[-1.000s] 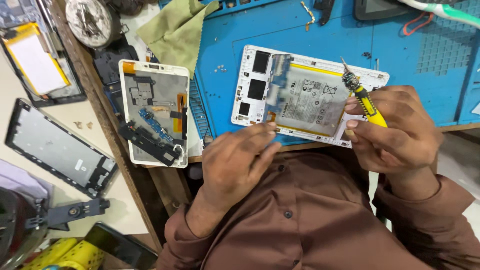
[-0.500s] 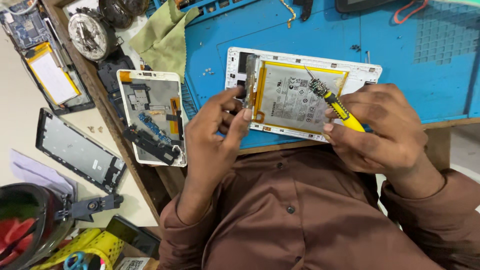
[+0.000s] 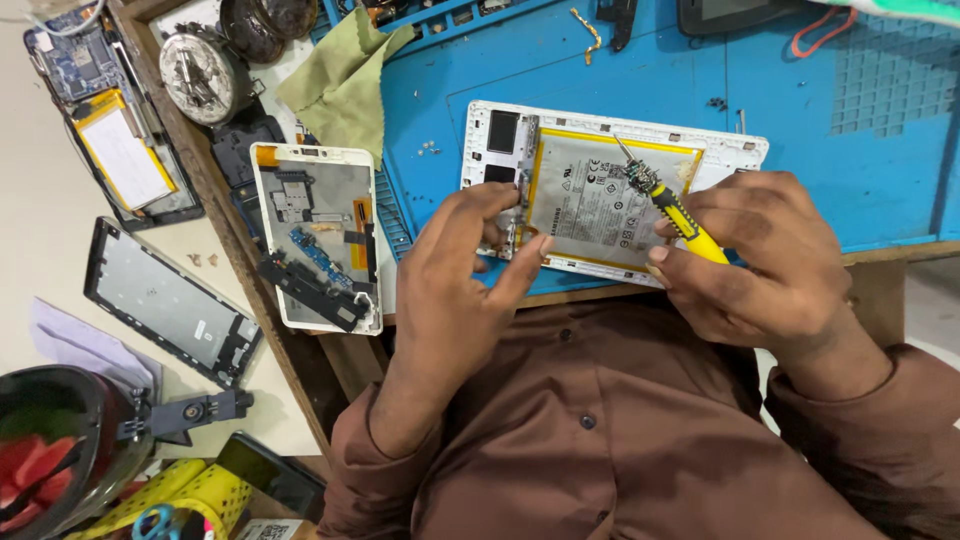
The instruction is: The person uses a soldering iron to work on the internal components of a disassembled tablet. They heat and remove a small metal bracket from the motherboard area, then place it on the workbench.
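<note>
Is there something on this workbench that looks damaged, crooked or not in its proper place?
Yes. The second opened tablet hangs over the bench's left edge, past the blue mat. A few tiny loose bits lie scattered on the mat. The tablet being worked on sits slightly askew, also overhanging the near edge.

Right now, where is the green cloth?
In the head view the green cloth lies upper left, on the blue mat's edge, above the small opened tablet.
</note>
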